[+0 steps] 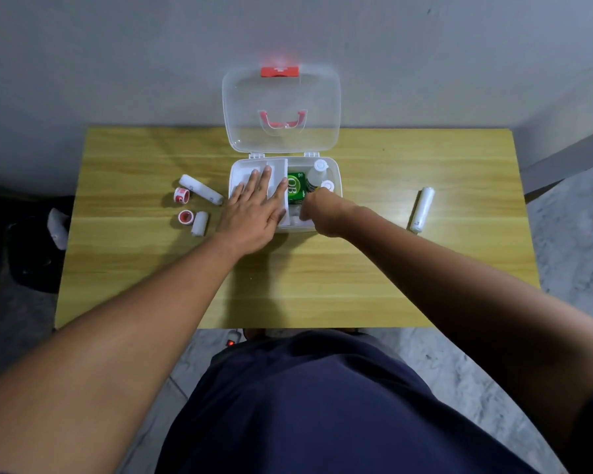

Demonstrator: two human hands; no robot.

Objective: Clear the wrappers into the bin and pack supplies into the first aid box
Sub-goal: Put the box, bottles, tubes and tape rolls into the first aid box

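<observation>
Nearest, both bare forearms reach across the wooden table [322,285] to the first aid box [336,176], which sits toward the far edge. Left hand [254,213] lies flat with fingers spread on the white inner tray [274,167], gripping nothing. Right hand [317,208] dips into the right compartment, fingers curled; whether it grasps anything I cannot tell. Beyond it sit a green carton [295,186] and two white-capped bottles [317,172]. Left of the box lie two bandage rolls [201,189] and two red-cored tape rolls [181,194]; another bandage roll [422,209] lies well right. Farthest, the clear lid [281,97] stands open.
</observation>
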